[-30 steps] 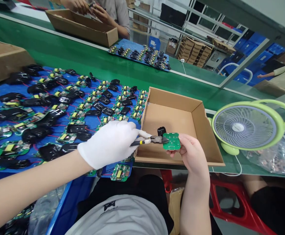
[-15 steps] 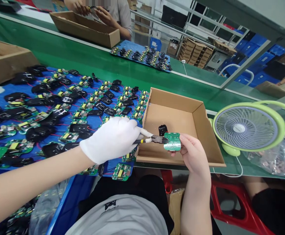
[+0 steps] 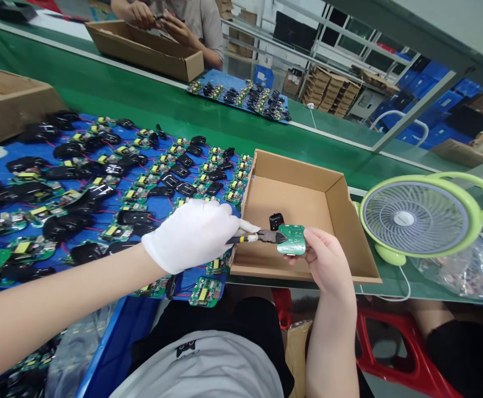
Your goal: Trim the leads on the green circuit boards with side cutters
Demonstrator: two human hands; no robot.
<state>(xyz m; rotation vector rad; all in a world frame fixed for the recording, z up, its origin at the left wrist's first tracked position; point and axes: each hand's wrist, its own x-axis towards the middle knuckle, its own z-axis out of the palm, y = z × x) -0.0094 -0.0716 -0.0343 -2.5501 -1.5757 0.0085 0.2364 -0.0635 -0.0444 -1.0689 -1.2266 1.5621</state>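
Observation:
My left hand [image 3: 200, 235], in a white glove, is closed around the handles of a pair of cutting pliers [image 3: 268, 236]. The plier jaws meet the left side of a green circuit board [image 3: 291, 240]; whether they grip anything there is too small to tell. My bare right hand [image 3: 326, 257] pinches that board by its right edge, with the soldered face up. Just behind the board, a black plastic housing [image 3: 276, 221] shows over the cardboard tray [image 3: 303, 168]. Left of my gloved hand, rows of circuit boards with black housings [image 3: 178, 168] on red wires cover a blue sheet.
A green fan [image 3: 407, 218] stands right of the tray, beside a clear plastic bag [image 3: 461, 271]. Another cardboard box [image 3: 13, 110] is at the left. Across the bench, a person's hands [image 3: 158, 19] work above a long box [image 3: 145, 52]. A red stool [image 3: 394, 348] is below right.
My hands, the pliers and the board stay almost in place. The left wrist has shifted slightly to the right.

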